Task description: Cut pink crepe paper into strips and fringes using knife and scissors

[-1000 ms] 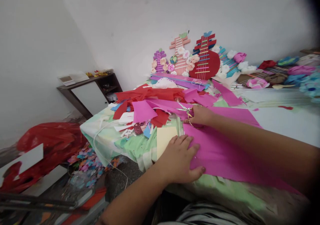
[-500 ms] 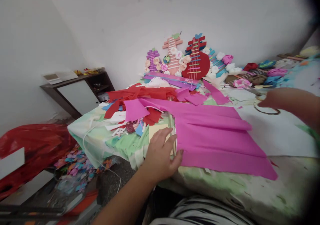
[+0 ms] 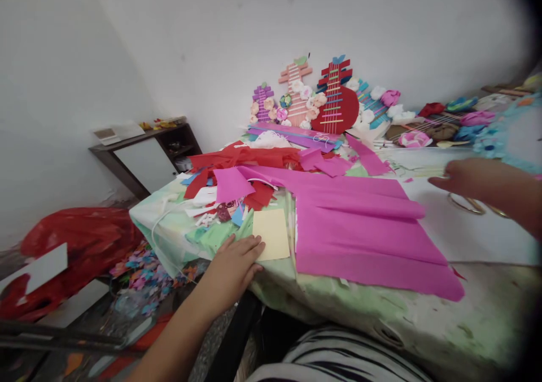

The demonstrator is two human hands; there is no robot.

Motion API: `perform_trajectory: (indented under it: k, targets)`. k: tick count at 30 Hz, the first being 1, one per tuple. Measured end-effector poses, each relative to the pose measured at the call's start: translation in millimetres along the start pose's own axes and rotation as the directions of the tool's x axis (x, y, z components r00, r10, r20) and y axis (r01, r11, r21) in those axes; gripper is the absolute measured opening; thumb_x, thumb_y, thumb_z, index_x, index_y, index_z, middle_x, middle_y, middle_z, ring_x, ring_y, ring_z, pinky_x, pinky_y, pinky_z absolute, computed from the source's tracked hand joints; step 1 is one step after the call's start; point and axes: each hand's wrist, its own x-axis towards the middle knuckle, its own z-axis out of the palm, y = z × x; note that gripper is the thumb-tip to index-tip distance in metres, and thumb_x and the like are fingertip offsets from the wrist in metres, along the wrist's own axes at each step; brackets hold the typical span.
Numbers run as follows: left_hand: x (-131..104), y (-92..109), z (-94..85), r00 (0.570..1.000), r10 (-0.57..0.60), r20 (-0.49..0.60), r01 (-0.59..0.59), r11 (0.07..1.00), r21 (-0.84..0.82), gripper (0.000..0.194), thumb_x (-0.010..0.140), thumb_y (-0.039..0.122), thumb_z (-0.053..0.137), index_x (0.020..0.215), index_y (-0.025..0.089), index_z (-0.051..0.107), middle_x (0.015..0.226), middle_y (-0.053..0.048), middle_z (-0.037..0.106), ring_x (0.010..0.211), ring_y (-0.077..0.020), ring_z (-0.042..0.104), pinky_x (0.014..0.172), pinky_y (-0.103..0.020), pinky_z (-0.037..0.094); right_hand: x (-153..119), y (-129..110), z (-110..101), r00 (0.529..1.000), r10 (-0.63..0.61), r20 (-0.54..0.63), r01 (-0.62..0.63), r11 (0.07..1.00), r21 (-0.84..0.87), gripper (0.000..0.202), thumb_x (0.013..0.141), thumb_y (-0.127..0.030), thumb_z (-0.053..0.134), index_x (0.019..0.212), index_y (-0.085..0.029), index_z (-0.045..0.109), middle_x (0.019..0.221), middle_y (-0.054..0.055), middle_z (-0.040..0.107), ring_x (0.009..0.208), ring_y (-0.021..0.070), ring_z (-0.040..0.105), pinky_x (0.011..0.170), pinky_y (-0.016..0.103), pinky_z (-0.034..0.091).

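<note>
My left hand (image 3: 235, 266) lies palm down with its fingers spread, fingertips at the left edge of a pale yellow paper sheet (image 3: 273, 235). To the right of that sheet a large magenta sheet (image 3: 355, 229) is spread out, creased lengthwise, with a strip running off to the left. My right hand (image 3: 472, 181) hovers over the white board (image 3: 440, 241), thumb apart and nothing visible in it. Below it are scissors (image 3: 468, 204), of which only the gold-coloured handle loops show; the blades are hidden.
Red cut pieces (image 3: 249, 157) and white scraps (image 3: 207, 195) heap at the table's left. Instrument-shaped decorations, one a red lute (image 3: 336, 108), lean against the wall. A cabinet (image 3: 144, 159), a red plastic bag (image 3: 84, 229) and colourful flower pieces (image 3: 146, 274) are on the left.
My left hand has moved left from the magenta sheet's edge to the yellow paper. My right hand has let go of the scissors, which now lie on the white board.
</note>
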Motion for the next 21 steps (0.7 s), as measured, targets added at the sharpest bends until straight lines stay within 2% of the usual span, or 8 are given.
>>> perform_trajectory:
  k: [2, 5, 6, 10, 12, 15, 19, 21]
  targets:
    - [3, 0, -6.7, 1.000, -0.001, 0.003, 0.001, 1.000, -0.024, 0.035, 0.079, 0.020, 0.048, 0.114, 0.019, 0.051, 0.122, -0.009, 0.052, 0.111, -0.0216, 0.048, 0.098, -0.047, 0.029, -20, -41, -20, 0.985, -0.169, 0.033, 0.170, 0.985, -0.011, 0.042, 0.074, -0.047, 0.048, 0.083, -0.010, 0.066, 0.088, 0.019, 0.064, 0.076, 0.0225, 0.059, 0.066, 0.034, 0.040]
    - [6, 3, -15.1, 1.000, -0.003, -0.025, 0.001, 0.997, -0.075, 0.032, 0.079, 0.031, 0.050, 0.108, 0.017, 0.055, 0.113, -0.009, 0.058, 0.103, -0.0225, 0.053, 0.093, -0.043, 0.035, -49, -111, -41, 0.827, -0.562, 0.019, 0.556, 0.822, 0.123, 0.064, 0.075, -0.059, 0.038, 0.118, -0.013, 0.051, 0.119, 0.015, 0.052, 0.106, 0.0246, 0.049, 0.091, 0.035, 0.035]
    - [8, 4, -16.6, 0.999, 0.000, -0.038, -0.003, 0.996, -0.086, 0.032, 0.079, 0.034, 0.050, 0.106, 0.017, 0.056, 0.108, -0.009, 0.060, 0.099, -0.0228, 0.054, 0.089, -0.041, 0.038, -55, -131, -43, 0.805, -0.592, 0.015, 0.583, 0.797, 0.157, 0.070, 0.075, -0.063, 0.033, 0.124, -0.016, 0.045, 0.125, 0.014, 0.047, 0.111, 0.0263, 0.045, 0.093, 0.038, 0.034]
    - [13, 10, -14.4, 0.993, -0.001, -0.116, -0.002, 1.000, -0.025, 0.033, 0.078, 0.037, 0.048, 0.100, 0.015, 0.060, 0.089, -0.010, 0.061, 0.085, -0.0240, 0.056, 0.080, -0.040, 0.041, -59, -188, -23, 0.823, -0.544, 0.164, 0.505, 0.832, 0.230, 0.087, 0.067, -0.076, 0.024, 0.134, -0.021, 0.030, 0.137, 0.016, 0.029, 0.123, 0.0365, 0.027, 0.093, 0.051, 0.031]
    - [16, 12, -10.8, 0.989, 0.001, -0.149, -0.001, 1.000, 0.000, 0.037, 0.078, 0.038, 0.048, 0.105, 0.014, 0.058, 0.084, -0.010, 0.058, 0.083, -0.0242, 0.055, 0.078, -0.040, 0.042, -57, -202, -7, 0.813, -0.516, 0.268, 0.464, 0.854, 0.238, 0.090, 0.062, -0.079, 0.023, 0.136, -0.028, 0.024, 0.140, 0.014, 0.023, 0.125, 0.0393, 0.023, 0.091, 0.059, 0.026]
    - [22, 11, -7.2, 0.992, 0.038, -0.124, -0.043, 0.998, -0.035, 0.041, 0.077, 0.040, 0.049, 0.109, 0.014, 0.055, 0.091, -0.010, 0.055, 0.090, -0.0245, 0.053, 0.082, -0.040, 0.041, -58, -211, 11, 0.817, -0.495, 0.296, 0.446, 0.867, 0.220, 0.091, 0.060, -0.081, 0.022, 0.136, -0.032, 0.021, 0.143, 0.012, 0.015, 0.126, 0.0418, 0.015, 0.093, 0.065, 0.013]
    - [37, 4, -8.5, 0.997, 0.068, -0.046, -0.071, 0.995, -0.069, 0.050, 0.073, 0.050, 0.051, 0.107, 0.013, 0.051, 0.124, -0.016, 0.042, 0.118, -0.0292, 0.036, 0.097, -0.044, 0.029, -59, -211, 14, 0.795, -0.530, 0.295, 0.477, 0.847, 0.236, 0.093, 0.059, -0.081, 0.026, 0.137, -0.032, 0.019, 0.144, 0.012, 0.012, 0.126, 0.0422, 0.012, 0.094, 0.065, 0.010]
    - [50, -2, -12.1, 0.997, 0.079, 0.016, -0.077, 0.994, -0.072, 0.057, 0.072, 0.056, 0.049, 0.110, 0.013, 0.048, 0.127, -0.017, 0.039, 0.121, -0.0301, 0.032, 0.098, -0.044, 0.027, -58, -209, 12, 0.786, -0.538, 0.306, 0.483, 0.842, 0.239, 0.092, 0.059, -0.081, 0.027, 0.137, -0.032, 0.019, 0.144, 0.011, 0.012, 0.127, 0.0415, 0.012, 0.094, 0.064, 0.009]
